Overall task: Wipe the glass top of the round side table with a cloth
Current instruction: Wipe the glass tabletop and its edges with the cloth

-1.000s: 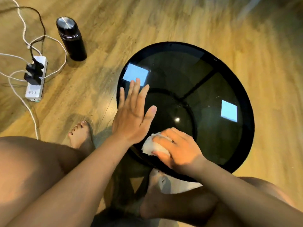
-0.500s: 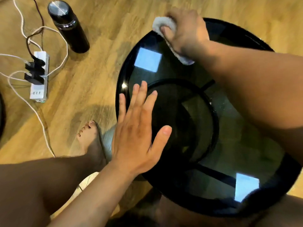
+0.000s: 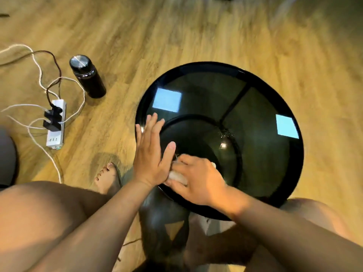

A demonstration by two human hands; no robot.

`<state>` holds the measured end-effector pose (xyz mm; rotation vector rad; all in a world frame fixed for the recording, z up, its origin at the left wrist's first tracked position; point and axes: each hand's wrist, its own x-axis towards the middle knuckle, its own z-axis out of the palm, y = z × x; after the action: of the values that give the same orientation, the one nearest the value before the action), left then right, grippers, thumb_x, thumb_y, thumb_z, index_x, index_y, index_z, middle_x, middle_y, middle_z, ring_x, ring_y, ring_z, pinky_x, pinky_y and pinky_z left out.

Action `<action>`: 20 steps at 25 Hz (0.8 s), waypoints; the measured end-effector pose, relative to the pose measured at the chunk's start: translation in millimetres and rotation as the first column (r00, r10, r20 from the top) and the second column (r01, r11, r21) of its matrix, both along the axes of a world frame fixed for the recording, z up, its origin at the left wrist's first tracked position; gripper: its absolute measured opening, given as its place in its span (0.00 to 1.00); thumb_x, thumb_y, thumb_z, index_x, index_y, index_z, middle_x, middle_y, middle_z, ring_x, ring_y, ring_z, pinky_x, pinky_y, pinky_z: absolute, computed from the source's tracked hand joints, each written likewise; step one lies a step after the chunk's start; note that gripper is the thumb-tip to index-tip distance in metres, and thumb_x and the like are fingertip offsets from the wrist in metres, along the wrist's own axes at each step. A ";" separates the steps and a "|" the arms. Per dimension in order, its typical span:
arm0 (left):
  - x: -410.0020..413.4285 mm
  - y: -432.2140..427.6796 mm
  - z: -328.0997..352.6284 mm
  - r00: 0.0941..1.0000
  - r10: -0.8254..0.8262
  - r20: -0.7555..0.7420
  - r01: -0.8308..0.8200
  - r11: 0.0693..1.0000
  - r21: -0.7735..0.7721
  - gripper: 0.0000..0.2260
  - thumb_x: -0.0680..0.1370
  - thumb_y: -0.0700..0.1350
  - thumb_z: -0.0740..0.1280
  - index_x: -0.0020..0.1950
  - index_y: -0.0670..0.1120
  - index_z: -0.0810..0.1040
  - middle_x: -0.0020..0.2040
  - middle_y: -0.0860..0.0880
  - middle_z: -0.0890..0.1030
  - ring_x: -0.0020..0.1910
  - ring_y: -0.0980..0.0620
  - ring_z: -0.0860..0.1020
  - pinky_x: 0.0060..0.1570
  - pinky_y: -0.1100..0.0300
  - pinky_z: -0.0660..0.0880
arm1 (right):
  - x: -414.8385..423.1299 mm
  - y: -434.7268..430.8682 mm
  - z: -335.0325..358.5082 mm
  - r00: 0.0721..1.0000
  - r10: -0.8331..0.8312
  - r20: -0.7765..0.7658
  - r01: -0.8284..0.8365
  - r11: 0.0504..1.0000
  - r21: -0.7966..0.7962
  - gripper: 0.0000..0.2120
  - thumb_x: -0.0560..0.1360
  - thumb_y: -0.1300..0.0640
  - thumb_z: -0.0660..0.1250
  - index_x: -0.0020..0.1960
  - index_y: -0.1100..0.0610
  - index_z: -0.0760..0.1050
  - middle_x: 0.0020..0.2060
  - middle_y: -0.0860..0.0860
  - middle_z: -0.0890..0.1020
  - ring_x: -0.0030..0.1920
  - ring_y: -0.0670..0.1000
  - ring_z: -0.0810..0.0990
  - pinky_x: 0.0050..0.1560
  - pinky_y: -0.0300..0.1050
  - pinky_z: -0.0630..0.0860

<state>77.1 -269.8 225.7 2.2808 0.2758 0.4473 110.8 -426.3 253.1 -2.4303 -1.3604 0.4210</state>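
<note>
The round glass surface (image 3: 255, 107) stands on the wood floor between the person's knees. The left hand (image 3: 151, 154) lies flat at its near-left edge, grip spread, likely to steady it. The right hand (image 3: 198, 179) presses the white cloth (image 3: 176, 176) onto the near glass, grip curled over it.

Right hand (image 3: 198, 179) on cloth (image 3: 177, 176) at glass top's (image 3: 255, 107) near edge, left hand (image 3: 151, 154) flat alongside

dark smoked glass top (image 3: 255, 107) in a black rim – white cloth (image 3: 177, 176), black bottle (image 3: 88, 77), white power strip (image 3: 56, 124), honey-brown wood-grain floor (image 3: 196, 32).
</note>
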 end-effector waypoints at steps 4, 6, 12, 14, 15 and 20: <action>-16.2 -30.7 29.8 0.999 -0.033 -0.019 0.024 0.939 -0.342 0.15 0.80 0.50 0.57 0.62 0.49 0.76 0.62 0.54 0.78 0.66 0.60 0.73 0.70 0.57 0.66 | -46.5 -45.0 16.7 0.972 -0.078 -0.220 0.100 0.991 0.092 0.17 0.78 0.46 0.67 0.64 0.51 0.78 0.56 0.50 0.83 0.55 0.50 0.81 0.57 0.48 0.76; -26.5 -48.8 46.4 0.985 -0.124 -0.118 0.038 0.830 -0.557 0.14 0.80 0.53 0.58 0.56 0.50 0.80 0.54 0.52 0.83 0.58 0.56 0.79 0.60 0.59 0.74 | -39.6 -51.7 31.4 0.802 -0.306 -0.514 0.469 0.854 0.224 0.12 0.78 0.52 0.69 0.59 0.54 0.77 0.51 0.53 0.83 0.50 0.51 0.81 0.52 0.47 0.78; -52.0 -102.2 81.1 0.933 -0.293 -0.209 0.069 0.716 -0.695 0.09 0.75 0.54 0.70 0.51 0.51 0.80 0.44 0.55 0.85 0.46 0.55 0.83 0.41 0.62 0.79 | -51.9 -91.0 56.8 -0.145 0.218 -0.965 0.914 0.404 -0.046 0.29 0.80 0.40 0.57 0.66 0.62 0.77 0.62 0.64 0.80 0.61 0.60 0.81 0.65 0.58 0.76; -53.5 -108.8 86.8 0.977 -0.112 -0.181 -0.017 0.808 -0.589 0.06 0.73 0.49 0.73 0.43 0.49 0.78 0.36 0.56 0.82 0.37 0.58 0.80 0.35 0.62 0.76 | -59.0 -98.4 57.2 0.057 0.067 -0.996 0.860 0.504 0.082 0.27 0.77 0.38 0.63 0.64 0.58 0.78 0.60 0.60 0.82 0.60 0.56 0.82 0.61 0.52 0.79; -54.2 -107.7 86.6 0.983 -0.069 -0.172 -0.042 0.820 -0.571 0.07 0.73 0.47 0.74 0.42 0.48 0.78 0.34 0.56 0.80 0.34 0.59 0.79 0.33 0.62 0.75 | -61.3 -101.2 53.9 0.197 -0.088 -0.976 0.836 0.536 0.120 0.25 0.73 0.40 0.69 0.63 0.54 0.78 0.58 0.57 0.83 0.58 0.54 0.84 0.57 0.49 0.81; -58.5 -91.8 76.9 0.984 -0.126 -0.128 0.002 0.721 -0.693 0.07 0.74 0.42 0.74 0.49 0.46 0.77 0.37 0.55 0.82 0.36 0.59 0.81 0.32 0.68 0.75 | -53.3 -123.2 42.0 0.395 -0.198 -0.897 0.815 0.526 0.243 0.17 0.74 0.52 0.72 0.61 0.49 0.76 0.49 0.53 0.87 0.49 0.53 0.87 0.43 0.45 0.82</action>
<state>18.6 -361.6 302.6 1.5700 0.3734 0.0767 57.5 -549.4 295.1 -1.5314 -0.1283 0.5846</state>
